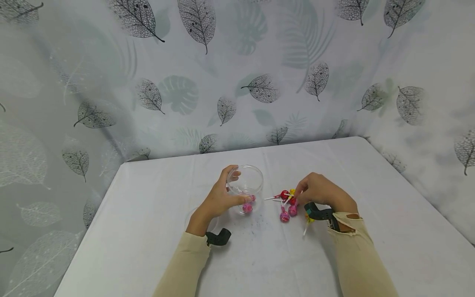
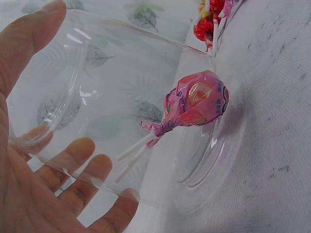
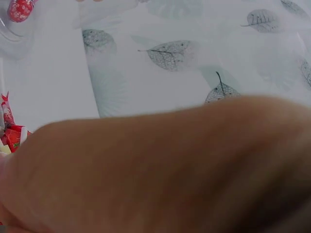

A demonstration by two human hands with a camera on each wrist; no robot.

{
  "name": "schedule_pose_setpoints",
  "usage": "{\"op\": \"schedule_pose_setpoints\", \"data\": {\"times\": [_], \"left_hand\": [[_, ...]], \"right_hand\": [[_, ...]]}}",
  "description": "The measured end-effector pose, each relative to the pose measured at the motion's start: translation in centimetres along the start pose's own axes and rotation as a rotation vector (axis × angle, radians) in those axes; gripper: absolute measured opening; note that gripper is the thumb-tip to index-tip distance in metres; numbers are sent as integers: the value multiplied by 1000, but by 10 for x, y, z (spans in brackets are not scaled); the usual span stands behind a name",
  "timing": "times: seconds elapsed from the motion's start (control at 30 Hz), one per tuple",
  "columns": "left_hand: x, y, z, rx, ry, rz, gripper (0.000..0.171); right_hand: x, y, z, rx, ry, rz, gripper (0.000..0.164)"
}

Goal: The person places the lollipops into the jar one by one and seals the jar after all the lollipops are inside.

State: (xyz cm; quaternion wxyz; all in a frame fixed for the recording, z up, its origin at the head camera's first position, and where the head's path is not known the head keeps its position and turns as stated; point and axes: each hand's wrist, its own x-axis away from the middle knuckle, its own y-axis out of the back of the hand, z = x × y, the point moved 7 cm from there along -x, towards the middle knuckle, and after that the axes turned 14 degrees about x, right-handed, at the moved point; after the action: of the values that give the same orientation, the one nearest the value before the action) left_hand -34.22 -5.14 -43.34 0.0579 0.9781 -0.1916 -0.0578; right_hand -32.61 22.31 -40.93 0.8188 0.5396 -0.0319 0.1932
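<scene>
My left hand grips a clear plastic jar standing on the table, thumb on the near side and fingers round the far side. Inside are pink-wrapped lollipops, their white sticks showing in the left wrist view. My right hand reaches down over a pile of lollipops in red, yellow and pink wrappers, fingertips bent in among them; I cannot tell whether they pinch one. Two pink lollipops lie at the pile's near side. A yellow lollipop lies under the right wrist.
A clear round lid lies flat beneath my left wrist. The table has a white cloth, and a leaf-printed curtain rises behind its back edge and along the sides.
</scene>
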Motion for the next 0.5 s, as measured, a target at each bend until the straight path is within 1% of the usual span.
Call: {"op": "schedule_pose_setpoints", "data": {"times": [0.27,0.5], "left_hand": [[-1,0,0,0,-18,10,96],[-1,1,1,-6,-14,8,98]], "right_hand": [[3,1,1,34,16,-1,13],[2,0,3,27,0,3,13]]}}
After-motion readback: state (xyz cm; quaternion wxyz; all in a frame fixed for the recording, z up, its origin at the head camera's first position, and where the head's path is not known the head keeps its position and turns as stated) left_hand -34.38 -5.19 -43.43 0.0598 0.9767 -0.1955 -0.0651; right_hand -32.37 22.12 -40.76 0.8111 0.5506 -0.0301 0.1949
